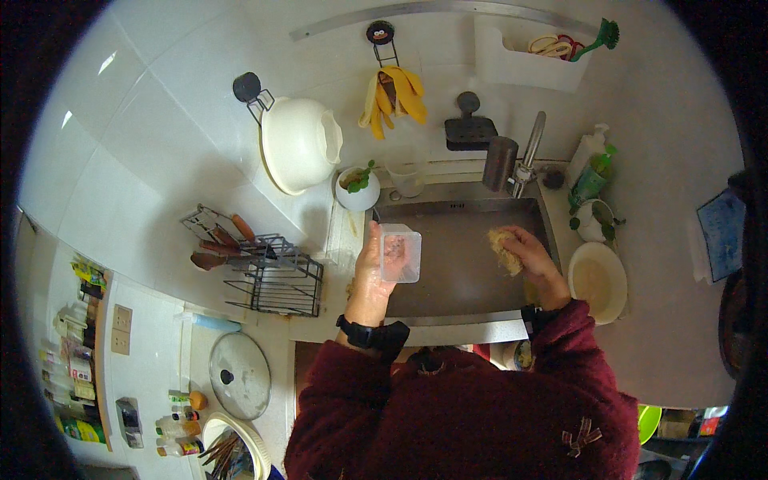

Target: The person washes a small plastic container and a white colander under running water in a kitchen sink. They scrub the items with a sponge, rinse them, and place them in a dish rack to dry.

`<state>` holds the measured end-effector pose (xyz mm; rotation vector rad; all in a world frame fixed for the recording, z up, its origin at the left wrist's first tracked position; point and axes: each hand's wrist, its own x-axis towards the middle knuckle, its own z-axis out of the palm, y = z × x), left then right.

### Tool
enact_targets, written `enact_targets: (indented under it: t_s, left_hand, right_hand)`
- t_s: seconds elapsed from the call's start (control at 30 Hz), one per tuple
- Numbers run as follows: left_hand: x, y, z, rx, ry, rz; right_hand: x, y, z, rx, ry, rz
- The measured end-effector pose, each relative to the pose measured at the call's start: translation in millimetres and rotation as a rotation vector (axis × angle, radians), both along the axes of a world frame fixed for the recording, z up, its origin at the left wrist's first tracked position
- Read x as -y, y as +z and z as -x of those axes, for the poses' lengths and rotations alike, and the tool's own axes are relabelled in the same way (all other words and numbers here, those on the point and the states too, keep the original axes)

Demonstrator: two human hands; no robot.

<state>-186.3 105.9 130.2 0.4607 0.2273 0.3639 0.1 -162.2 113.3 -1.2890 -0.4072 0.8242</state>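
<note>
In my left hand (373, 264) is a small clear plastic container (401, 254), held over the left side of a stainless steel sink (456, 270). Its open or shut top cannot be told apart here. My right hand (529, 255) grips a tan fibrous scrubber (505, 251), perhaps a loofah, above the right side of the sink. The two hands are well apart. Behind the right hand stands the faucet (533, 150), with a dark cylinder (500, 163) beside its spout.
A whitish bowl (597, 282) sits right of the sink, near pump bottles (591, 180). A wire rack (282, 276) with wooden-handled tools stands left. Potted plants (358, 189), a clear cup (408, 177) and hanging yellow gloves (396, 99) line the back. A glass lid (240, 375) lies lower left.
</note>
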Motion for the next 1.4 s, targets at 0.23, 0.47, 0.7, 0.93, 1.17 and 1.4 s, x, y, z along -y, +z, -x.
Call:
enact_targets:
  t_s: [0.23, 0.47, 0.7, 0.93, 1.17, 1.4]
  left_hand:
    - [0.8, -11.6, -0.8, 0.006, -0.016, 0.02]
    - [11.9, -1.2, -0.3, -0.016, -0.008, 0.061]
    - [26.4, 17.6, -1.3, -0.142, 0.138, -0.318]
    - [71.6, 23.5, -11.4, -0.212, 0.416, -1.296]
    - [91.0, 35.8, -2.1, -0.097, 0.321, -1.656]
    - [83.6, 28.6, 1.5, -0.081, 0.511, -1.779]
  right_hand:
    - [5.9, -14.7, -2.4, -0.029, -0.011, -0.019]
    - [5.3, -8.3, 4.1, -0.02, 0.034, -0.018]
    - [3.6, 18.5, 22.3, -0.199, -0.055, -0.108]
    - [-46.5, 58.5, 67.0, -0.105, 0.009, -0.273]
    - [-70.2, 34.0, 88.6, -0.144, -0.188, -0.447]
    - [-39.8, 54.5, 57.8, 0.289, 0.088, -0.162]
